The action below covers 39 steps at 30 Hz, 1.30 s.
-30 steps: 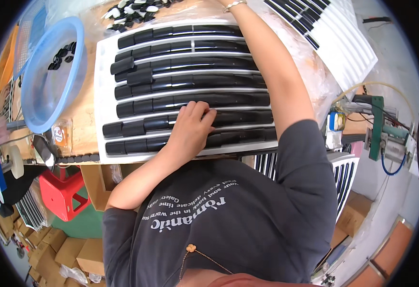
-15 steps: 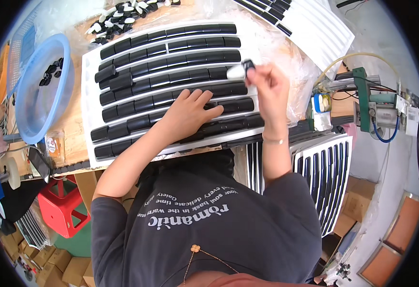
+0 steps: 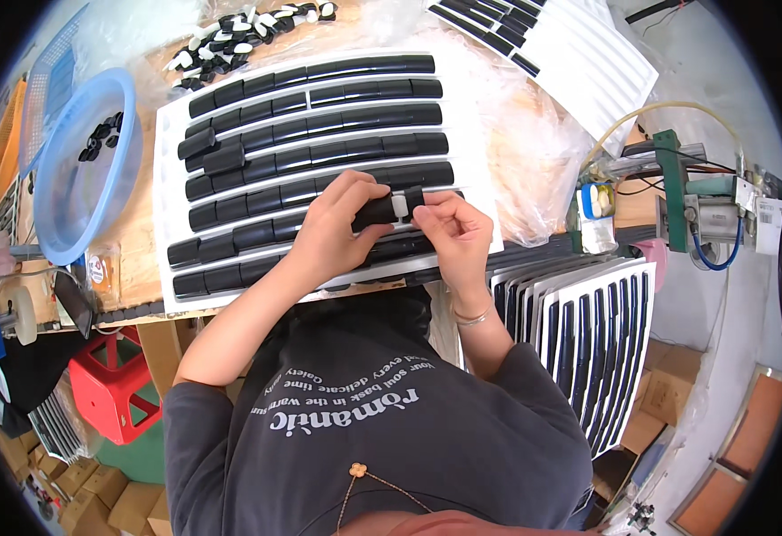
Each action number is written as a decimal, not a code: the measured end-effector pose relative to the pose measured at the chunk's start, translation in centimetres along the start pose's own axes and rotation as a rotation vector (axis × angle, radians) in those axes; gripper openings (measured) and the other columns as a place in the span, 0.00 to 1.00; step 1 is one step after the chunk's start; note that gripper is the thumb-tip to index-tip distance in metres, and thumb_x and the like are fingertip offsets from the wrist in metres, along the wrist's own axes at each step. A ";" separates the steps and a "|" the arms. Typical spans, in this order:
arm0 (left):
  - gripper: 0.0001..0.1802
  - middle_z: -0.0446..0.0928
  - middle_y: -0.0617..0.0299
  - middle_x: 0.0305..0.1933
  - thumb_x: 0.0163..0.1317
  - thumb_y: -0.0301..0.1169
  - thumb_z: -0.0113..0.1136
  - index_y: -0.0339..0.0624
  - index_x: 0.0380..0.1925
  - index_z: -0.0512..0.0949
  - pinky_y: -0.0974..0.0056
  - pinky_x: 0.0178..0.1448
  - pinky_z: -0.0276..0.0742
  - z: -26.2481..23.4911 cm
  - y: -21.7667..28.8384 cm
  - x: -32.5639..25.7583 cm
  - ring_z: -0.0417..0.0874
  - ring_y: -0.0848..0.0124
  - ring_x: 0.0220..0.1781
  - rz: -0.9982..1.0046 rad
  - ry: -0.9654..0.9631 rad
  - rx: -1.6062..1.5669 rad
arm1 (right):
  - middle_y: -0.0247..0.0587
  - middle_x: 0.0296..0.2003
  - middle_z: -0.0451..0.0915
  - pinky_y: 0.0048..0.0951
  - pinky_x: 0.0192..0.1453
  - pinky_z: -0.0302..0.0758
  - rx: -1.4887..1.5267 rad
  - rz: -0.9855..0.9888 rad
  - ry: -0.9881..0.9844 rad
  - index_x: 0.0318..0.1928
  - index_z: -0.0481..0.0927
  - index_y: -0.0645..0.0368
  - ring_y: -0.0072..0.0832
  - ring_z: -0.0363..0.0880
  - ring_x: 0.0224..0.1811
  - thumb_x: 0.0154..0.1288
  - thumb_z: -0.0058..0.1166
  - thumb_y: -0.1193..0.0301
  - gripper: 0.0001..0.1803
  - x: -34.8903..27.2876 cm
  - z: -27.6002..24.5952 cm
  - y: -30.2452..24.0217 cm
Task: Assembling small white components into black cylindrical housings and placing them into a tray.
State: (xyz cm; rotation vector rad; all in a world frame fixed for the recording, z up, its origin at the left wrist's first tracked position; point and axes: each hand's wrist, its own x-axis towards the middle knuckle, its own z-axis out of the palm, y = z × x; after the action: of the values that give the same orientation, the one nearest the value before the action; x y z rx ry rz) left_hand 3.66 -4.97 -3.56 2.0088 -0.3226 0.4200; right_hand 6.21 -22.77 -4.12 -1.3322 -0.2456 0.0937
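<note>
Rows of glossy black tube-shaped pieces (image 3: 319, 147) lie across a white tray (image 3: 471, 143) on the table. Over the tray's near right part, my left hand (image 3: 337, 228) is closed around one black tube-shaped piece (image 3: 375, 213) between thumb and fingers. Thumb and fingers of my right hand (image 3: 455, 234) pinch a small black-and-white part (image 3: 406, 205) against that piece's right end. My fingertips hide some of where the two meet. Two black pieces (image 3: 224, 159) at the tray's left sit out of line with their rows.
A heap of small black and white parts (image 3: 230, 45) lies beyond the tray. To the left stands a blue basin (image 3: 47, 210) with a few small black parts. Another white sheet (image 3: 601, 76) is at the back right, near a green-framed metal fixture (image 3: 674, 188). Filled trays (image 3: 597, 348) stand below the table.
My right hand has come down and left with the small part, to meet my left hand. My left hand, formerly lying on the rows, now grips a black tube-shaped piece.
</note>
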 end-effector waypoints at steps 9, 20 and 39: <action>0.25 0.80 0.54 0.42 0.43 0.18 0.70 0.38 0.46 0.77 0.64 0.44 0.78 -1.1 1.4 -0.2 0.83 0.60 0.42 0.005 -0.105 -0.141 | 0.42 0.37 0.77 0.23 0.45 0.71 0.063 0.000 -0.207 0.37 0.71 0.64 0.22 0.73 0.36 0.72 0.47 0.63 0.15 0.9 -0.1 -0.3; 0.26 0.80 0.51 0.42 0.38 0.17 0.69 0.36 0.43 0.77 0.61 0.43 0.79 1.0 2.0 -1.5 0.83 0.55 0.42 0.195 0.071 -0.013 | 0.48 0.45 0.74 0.31 0.56 0.69 0.181 0.064 -0.300 0.53 0.63 0.60 0.30 0.73 0.48 0.76 0.25 0.53 0.24 1.3 3.3 -0.2; 0.27 0.79 0.52 0.37 0.38 0.18 0.69 0.35 0.44 0.76 0.61 0.34 0.78 -1.3 3.7 -1.8 0.81 0.55 0.36 0.147 -0.089 -0.189 | 0.48 0.44 0.75 0.41 0.60 0.70 0.327 0.291 -0.280 0.49 0.67 0.62 0.35 0.72 0.52 0.75 0.25 0.47 0.29 1.7 4.6 -2.6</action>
State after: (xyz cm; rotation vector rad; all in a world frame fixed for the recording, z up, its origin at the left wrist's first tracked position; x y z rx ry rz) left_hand 0.36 -5.38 -0.84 1.8278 -0.5479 0.3770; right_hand 6.64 -18.66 -0.41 -1.0186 -0.2591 0.5462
